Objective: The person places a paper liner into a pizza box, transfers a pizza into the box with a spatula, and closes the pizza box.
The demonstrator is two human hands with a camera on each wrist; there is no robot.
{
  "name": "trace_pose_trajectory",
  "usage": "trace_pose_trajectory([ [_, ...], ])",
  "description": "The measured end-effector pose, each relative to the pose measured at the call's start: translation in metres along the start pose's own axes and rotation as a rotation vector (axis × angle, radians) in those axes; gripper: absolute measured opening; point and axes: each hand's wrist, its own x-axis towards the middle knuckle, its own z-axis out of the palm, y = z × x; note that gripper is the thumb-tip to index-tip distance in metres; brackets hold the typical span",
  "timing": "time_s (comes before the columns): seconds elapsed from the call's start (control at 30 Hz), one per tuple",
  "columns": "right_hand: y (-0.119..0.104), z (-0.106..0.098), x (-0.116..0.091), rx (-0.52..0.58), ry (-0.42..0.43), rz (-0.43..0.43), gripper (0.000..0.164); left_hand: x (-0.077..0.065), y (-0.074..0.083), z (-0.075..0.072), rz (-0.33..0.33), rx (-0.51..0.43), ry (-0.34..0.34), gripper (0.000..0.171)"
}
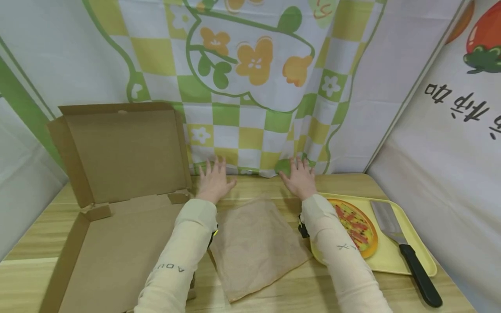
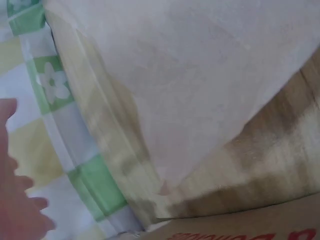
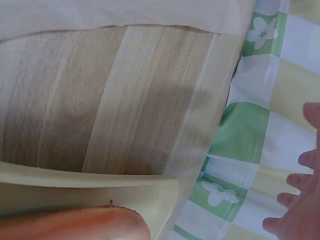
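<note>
Both hands reach toward the back of the table with fingers spread and nothing in them. My left hand (image 1: 213,181) is over the rear table edge, right of the open pizza box (image 1: 129,156). Beyond the sheet's far right side, my right hand (image 1: 300,179) is spread near the checked curtain (image 1: 250,138). Between the forearms lies a brown paper sheet (image 1: 260,248), flat and turned at an angle. To the right, a pizza (image 1: 358,228) lies on a yellow tray (image 1: 387,263), partly hidden by the right sleeve. Beside it rests a spatula (image 1: 416,269) with a black handle.
The cardboard box stands on the left of the wooden table (image 1: 23,252), its lid raised against the curtain. White cloth walls (image 1: 438,165) close in the sides. The spatula's handle sticks out over the tray's front rim.
</note>
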Motion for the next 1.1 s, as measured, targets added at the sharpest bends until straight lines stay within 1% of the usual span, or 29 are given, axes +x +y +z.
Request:
trace_pose_trajectory([
  [0.13,0.000,-0.004,-0.002,-0.031,-0.011,-0.038,0.066,-0.002,0.004,-0.003,0.032,-0.016,-0.113,0.081],
  [0.2,-0.001,-0.008,-0.004,-0.042,-0.014,-0.066,0.063,-0.003,0.006,-0.005,0.056,-0.008,-0.152,0.079],
  [0.33,-0.004,-0.014,-0.008,-0.060,-0.009,-0.136,0.059,-0.006,0.009,-0.013,0.106,0.009,-0.201,0.075],
  [0.47,-0.007,-0.020,-0.011,-0.076,-0.017,-0.192,0.058,-0.009,0.008,-0.020,0.141,0.003,-0.250,0.068],
  [0.57,-0.008,-0.023,-0.014,-0.073,-0.037,-0.219,0.056,-0.012,0.007,-0.025,0.168,0.010,-0.282,0.064],
  [0.77,-0.012,-0.030,-0.021,-0.058,-0.100,-0.267,0.050,-0.017,0.008,-0.036,0.217,0.062,-0.339,0.062],
  [0.83,-0.014,-0.033,-0.023,-0.071,-0.119,-0.282,0.048,-0.018,0.007,-0.040,0.234,0.077,-0.358,0.059],
  [0.93,-0.017,-0.037,-0.026,-0.098,-0.140,-0.300,0.046,-0.019,0.007,-0.046,0.261,0.085,-0.403,0.051],
  [1.1,-0.023,-0.044,-0.029,-0.133,-0.178,-0.345,0.038,-0.025,0.009,-0.059,0.270,0.086,-0.477,0.043],
])
